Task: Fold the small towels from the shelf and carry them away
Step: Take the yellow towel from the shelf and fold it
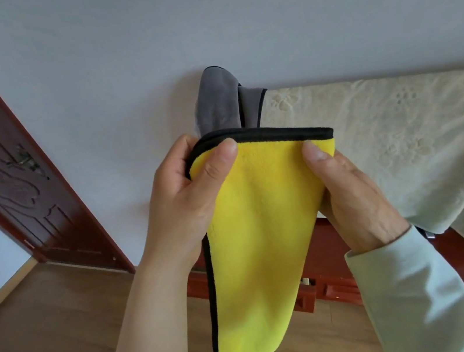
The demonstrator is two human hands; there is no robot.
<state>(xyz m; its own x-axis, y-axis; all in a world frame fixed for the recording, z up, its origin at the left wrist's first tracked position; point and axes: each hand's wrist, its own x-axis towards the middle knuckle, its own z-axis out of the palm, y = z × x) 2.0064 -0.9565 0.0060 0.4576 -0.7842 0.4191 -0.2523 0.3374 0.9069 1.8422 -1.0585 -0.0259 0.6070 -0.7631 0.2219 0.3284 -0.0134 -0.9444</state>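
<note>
- Head cam: left hand [184,193] & right hand [351,199] each pinching top corner of yellow towel [256,239]
- Likely needing corners lining up evenly b4 nxt fold

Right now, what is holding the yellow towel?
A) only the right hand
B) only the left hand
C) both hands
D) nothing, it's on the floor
C: the left hand and the right hand each pinch the top edge of the yellow towel, which hangs below them.
</note>
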